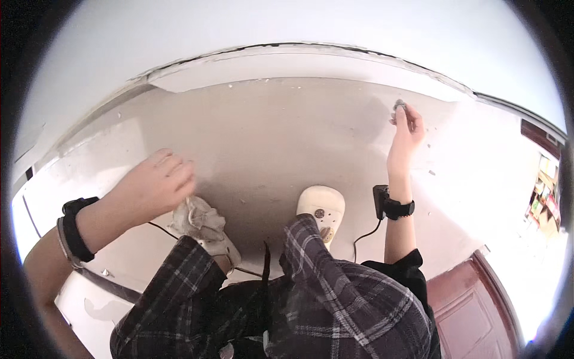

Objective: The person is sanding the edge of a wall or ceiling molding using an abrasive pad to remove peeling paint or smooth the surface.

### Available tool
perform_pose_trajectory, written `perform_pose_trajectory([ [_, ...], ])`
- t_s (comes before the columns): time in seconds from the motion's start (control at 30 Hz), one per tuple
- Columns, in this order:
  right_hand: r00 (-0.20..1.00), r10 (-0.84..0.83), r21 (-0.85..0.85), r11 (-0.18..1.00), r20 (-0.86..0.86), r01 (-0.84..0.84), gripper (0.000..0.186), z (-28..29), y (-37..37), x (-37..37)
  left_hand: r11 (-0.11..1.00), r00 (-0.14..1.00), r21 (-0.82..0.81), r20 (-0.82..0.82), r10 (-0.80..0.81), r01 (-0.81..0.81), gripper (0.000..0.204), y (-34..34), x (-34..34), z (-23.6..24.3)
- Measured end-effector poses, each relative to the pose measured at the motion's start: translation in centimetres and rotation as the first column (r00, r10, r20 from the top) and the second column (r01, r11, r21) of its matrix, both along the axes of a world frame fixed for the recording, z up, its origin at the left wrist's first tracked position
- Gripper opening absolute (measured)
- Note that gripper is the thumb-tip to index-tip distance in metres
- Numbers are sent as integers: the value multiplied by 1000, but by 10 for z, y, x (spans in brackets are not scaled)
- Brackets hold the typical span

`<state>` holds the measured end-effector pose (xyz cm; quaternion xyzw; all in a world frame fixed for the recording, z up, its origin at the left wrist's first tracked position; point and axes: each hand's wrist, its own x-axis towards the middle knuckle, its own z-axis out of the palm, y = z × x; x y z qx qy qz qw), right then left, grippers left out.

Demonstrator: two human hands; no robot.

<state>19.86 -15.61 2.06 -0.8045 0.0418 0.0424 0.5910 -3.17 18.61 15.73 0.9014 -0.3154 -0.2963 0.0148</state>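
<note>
My left hand point(154, 186) is closed around a crumpled grey-white rag point(197, 218) that hangs below the fingers, above my left foot. My right hand point(405, 128) is stretched out far ahead to the right, pinching a small grey clump point(399, 106) between its fingertips just above the floor. Both wrists wear black bands, each with a thin black cable. I am crouched, with plaid trousers point(311, 299) and cream clogs point(321, 209) below me.
A pale, dusty concrete floor point(269, 137) with small bits of debris point(430, 172) runs to a white wall point(299, 30) with a cracked base. A dark red door point(472, 305) stands at lower right. Bright light falls on the floor at right.
</note>
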Motion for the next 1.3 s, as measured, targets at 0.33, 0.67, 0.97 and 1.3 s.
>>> perform_pose_trajectory([
  [0.33, 980, 198, -50, 979, -33, -199, 21, -5, 19, -12, 115, 61, 65, -546, 836, -991, 36, 72, -63, -98],
  [0.67, 987, 147, -98, 983, -62, -153, 27, -18, 5, -15, -397, -87, -282, -712, 697, -873, 46, 69, 24, -95],
  [0.97, 996, -23, 126, 992, -82, 33, 77, 3, -1, 39, -562, -158, -302, -763, 627, -770, 58, 52, 23, -105],
  [1.3, 983, 119, 169, 981, -142, -94, 79, 9, -6, 56, -482, -196, -264, -677, 710, -835, 81, 36, 30, -86],
])
